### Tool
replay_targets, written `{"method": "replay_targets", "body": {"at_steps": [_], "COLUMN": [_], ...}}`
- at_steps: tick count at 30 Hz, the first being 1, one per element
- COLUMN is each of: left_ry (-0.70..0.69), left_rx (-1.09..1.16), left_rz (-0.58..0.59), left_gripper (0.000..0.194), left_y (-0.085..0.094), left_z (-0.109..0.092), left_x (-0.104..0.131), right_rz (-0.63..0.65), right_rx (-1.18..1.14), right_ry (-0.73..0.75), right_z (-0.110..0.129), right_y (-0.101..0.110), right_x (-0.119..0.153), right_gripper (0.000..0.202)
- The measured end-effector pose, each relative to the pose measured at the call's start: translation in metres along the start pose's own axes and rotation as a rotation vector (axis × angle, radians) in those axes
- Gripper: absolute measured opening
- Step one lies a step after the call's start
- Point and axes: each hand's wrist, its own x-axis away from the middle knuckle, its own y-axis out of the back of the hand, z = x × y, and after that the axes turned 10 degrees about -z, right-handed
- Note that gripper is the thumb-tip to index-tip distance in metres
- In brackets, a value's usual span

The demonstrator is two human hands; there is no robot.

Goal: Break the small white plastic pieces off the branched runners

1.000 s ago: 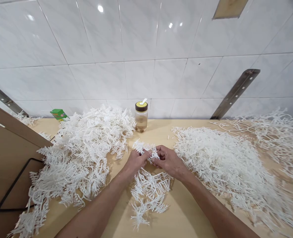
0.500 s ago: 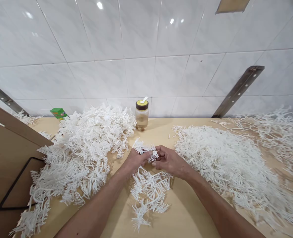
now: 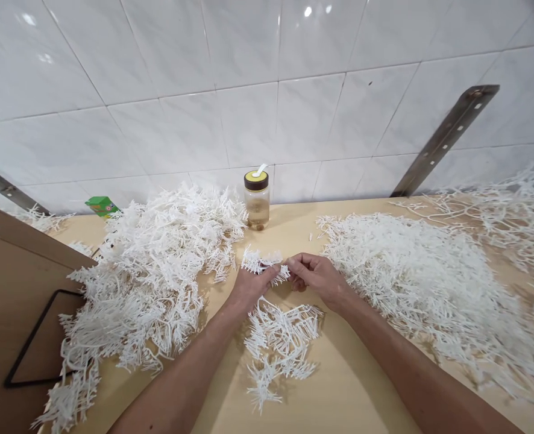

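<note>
My left hand (image 3: 253, 284) is closed around a white branched strand (image 3: 262, 261), whose thin tips stick out above and beside the fingers. Just to its right, my right hand (image 3: 311, 276) pinches at the strand's right end, thumb and index finger together. Below both hands, a loose white branched piece (image 3: 282, 337) lies on the table (image 3: 330, 386). A large pile of white branched strands (image 3: 158, 259) is on the left, and another pile (image 3: 411, 277) spreads out on the right.
Behind my hands stands a clear jar (image 3: 257, 202) with a yellow and black lid. A green box (image 3: 102, 206) sits at the back left. Longer white strands (image 3: 511, 217) lie at the far right. A brown board (image 3: 18, 301) rises at the left edge, before the tiled wall.
My right hand's fingers have come together at the strand's right end. The camera view has tilted and shifted slightly.
</note>
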Motion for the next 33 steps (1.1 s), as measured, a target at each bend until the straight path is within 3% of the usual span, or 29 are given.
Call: {"method": "replay_targets", "body": {"at_steps": [11, 16, 20, 28, 33], "left_ry": [-0.041, -0.146, -0.158, -0.247, -0.215], "left_rx": [-0.056, -0.17, -0.242, -0.459, -0.427], "left_rz": [-0.04, -0.038, -0.029, 0.057, 0.048], "left_gripper": [0.029, 0.03, 0.029, 0.022, 0.022], "left_y": [-0.002, -0.006, -0.007, -0.006, -0.006], "left_z": [0.006, 0.011, 0.017, 0.019, 0.018], "left_x": [-0.002, -0.005, -0.008, -0.013, -0.008], "right_rz": [-0.02, -0.157, -0.185, -0.215, -0.287], "right_rx": [0.178, 0.442, 0.562, 0.59, 0.587], "right_ry": [0.047, 0.325, 0.486, 0.515, 0.48], "right_z": [-0.001, -0.005, -0.01, -0.018, -0.018], "right_y": [0.002, -0.003, -0.005, -0.012, -0.017], "right_x": [-0.001, 0.001, 0.0, 0.001, -0.001], "right_gripper": [0.026, 0.012, 0.01, 0.009, 0.011]}}
